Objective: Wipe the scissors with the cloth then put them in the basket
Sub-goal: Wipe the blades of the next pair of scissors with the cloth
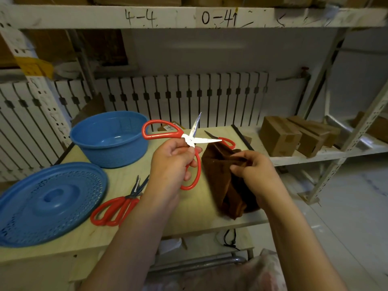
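I see the left hand (172,162) raised above the table (201,217), fingers curled round the lower red handle of the open scissors (190,140), whose blades are spread in a V. The right hand (255,171) pinches a bunched brown cloth (220,181) just beside them; its lower end rests on the table. The blue basket (109,139) stands at the far left, its perforated lid (48,204) nearer. What look like two pairs of red-handled scissors (117,206) lie between lid and arm, though they overlap. Another pair (222,139) lies partly hidden behind the cloth.
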`<state>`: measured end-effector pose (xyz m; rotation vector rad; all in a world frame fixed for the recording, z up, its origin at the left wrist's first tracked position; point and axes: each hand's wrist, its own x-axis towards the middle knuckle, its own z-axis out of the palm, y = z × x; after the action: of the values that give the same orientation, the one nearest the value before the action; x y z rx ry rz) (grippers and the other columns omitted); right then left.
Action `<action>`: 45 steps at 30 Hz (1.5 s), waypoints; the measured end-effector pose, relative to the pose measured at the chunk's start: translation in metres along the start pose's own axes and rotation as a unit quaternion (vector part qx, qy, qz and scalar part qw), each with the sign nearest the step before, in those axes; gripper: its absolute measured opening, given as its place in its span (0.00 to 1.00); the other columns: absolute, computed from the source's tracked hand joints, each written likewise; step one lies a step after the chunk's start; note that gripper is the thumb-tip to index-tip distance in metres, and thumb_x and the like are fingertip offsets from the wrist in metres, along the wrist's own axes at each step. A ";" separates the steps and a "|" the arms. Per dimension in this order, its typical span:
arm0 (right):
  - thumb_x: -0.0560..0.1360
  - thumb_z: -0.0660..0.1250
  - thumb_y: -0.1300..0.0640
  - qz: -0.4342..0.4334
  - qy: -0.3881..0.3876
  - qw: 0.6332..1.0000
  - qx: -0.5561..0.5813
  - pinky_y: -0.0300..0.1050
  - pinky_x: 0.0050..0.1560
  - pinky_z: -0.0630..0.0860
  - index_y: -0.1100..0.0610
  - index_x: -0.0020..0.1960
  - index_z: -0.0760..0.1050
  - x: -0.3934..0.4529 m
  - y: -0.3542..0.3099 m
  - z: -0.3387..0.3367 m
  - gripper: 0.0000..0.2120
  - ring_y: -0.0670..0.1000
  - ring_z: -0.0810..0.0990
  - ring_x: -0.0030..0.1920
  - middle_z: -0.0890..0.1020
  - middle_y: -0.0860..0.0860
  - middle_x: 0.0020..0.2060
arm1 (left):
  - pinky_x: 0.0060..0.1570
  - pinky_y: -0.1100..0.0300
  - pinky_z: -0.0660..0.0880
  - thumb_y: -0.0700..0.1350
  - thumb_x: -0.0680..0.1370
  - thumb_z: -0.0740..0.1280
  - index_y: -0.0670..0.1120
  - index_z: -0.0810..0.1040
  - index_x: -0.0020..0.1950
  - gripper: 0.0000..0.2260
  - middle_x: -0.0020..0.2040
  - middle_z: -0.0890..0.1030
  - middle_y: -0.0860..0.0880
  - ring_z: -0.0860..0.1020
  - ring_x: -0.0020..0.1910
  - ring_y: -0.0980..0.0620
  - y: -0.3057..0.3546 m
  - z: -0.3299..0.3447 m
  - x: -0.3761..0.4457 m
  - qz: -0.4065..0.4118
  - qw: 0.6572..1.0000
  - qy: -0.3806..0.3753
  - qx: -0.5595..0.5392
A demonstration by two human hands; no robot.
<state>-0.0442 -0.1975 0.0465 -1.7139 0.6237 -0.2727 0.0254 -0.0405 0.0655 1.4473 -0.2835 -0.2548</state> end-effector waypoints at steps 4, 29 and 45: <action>0.76 0.68 0.56 -0.022 0.014 1.000 -0.007 0.45 0.44 0.78 0.51 0.51 0.75 0.002 -0.002 0.001 0.05 0.52 0.81 0.47 0.81 0.51 0.48 | 0.27 0.65 0.69 0.36 0.79 0.63 0.44 0.77 0.55 0.08 0.43 0.85 0.50 0.75 0.36 0.53 0.001 -0.002 -0.001 0.002 1.000 -0.003 -0.006; 0.77 0.65 0.62 -0.111 -0.016 0.977 0.184 0.40 0.43 0.78 0.58 0.48 0.81 -0.005 -0.040 0.004 0.05 0.45 0.81 0.40 0.82 0.53 0.45 | 0.23 0.66 0.68 0.35 0.79 0.64 0.41 0.76 0.57 0.08 0.45 0.85 0.48 0.76 0.33 0.56 0.018 -0.014 0.012 0.023 1.000 0.009 -0.019; 0.75 0.66 0.67 -0.186 0.014 0.982 0.041 0.38 0.45 0.78 0.49 0.51 0.79 -0.004 -0.043 0.006 0.14 0.46 0.80 0.52 0.81 0.47 0.49 | 0.25 0.66 0.69 0.35 0.79 0.64 0.42 0.77 0.56 0.08 0.44 0.85 0.49 0.76 0.33 0.56 0.028 -0.015 0.013 0.027 0.999 0.010 -0.030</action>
<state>-0.0332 -0.1852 0.0869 -1.7424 0.3027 -0.5792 0.0429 -0.0284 0.0926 1.3801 -0.2958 -0.2041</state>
